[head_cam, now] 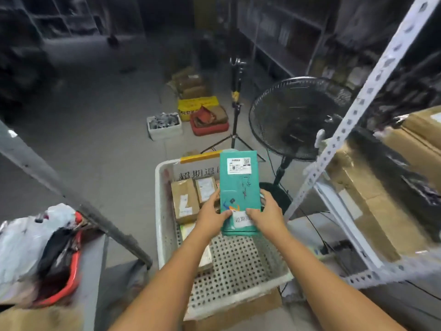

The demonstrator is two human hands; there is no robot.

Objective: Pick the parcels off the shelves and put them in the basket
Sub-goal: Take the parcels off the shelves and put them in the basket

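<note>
Head view: left hand [210, 217] and right hand [268, 217] hold green parcel [238, 185] above basket [235, 261].

dim, grainy; blurred and warped at edges

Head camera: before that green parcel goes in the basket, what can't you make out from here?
- Green parcel: label print too small to read; near end covered by left hand and right hand.
- White basket: far right part hidden behind the parcel; wall lettering cut short by it.
- Back shelves: dark and blurred.
</note>
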